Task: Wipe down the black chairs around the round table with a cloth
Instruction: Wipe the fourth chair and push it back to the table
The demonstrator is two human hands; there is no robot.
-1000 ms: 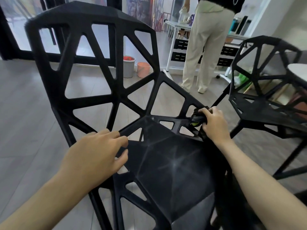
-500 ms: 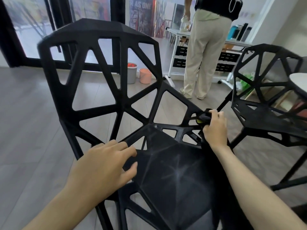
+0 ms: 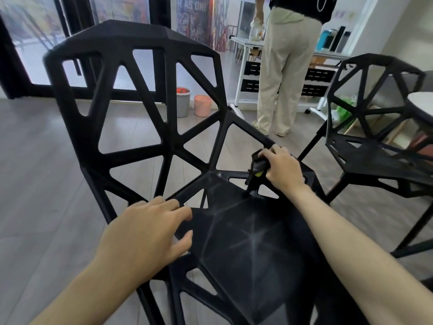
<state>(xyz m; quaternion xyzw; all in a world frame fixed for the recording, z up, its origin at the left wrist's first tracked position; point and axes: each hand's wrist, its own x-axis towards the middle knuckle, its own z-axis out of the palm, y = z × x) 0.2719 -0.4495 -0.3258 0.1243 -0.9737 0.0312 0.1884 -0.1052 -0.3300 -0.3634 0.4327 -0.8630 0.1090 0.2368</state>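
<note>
The near chair (image 3: 246, 242) fills the view, its seat dusty with grey streaks; a second chair (image 3: 375, 160) stands at 3 o'clock. To wipe well, brace the seat and draw the cloth (image 3: 256, 168) along each strut. The left hand (image 3: 145, 233) rests flat, fingers apart, on the seat's 9 o'clock edge. The right hand (image 3: 283, 170) is clamped on the cloth, apparently bunched, which pokes out at its 9 o'clock.

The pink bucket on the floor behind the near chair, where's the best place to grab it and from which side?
Judging from this view, take the pink bucket by its top rim, coming straight down from above. It stands upright with its mouth open, and no handle is clear at this distance. Reach from its right: the grey bucket stands close on its left, and the near chair blocks a reach from the front.
</note>
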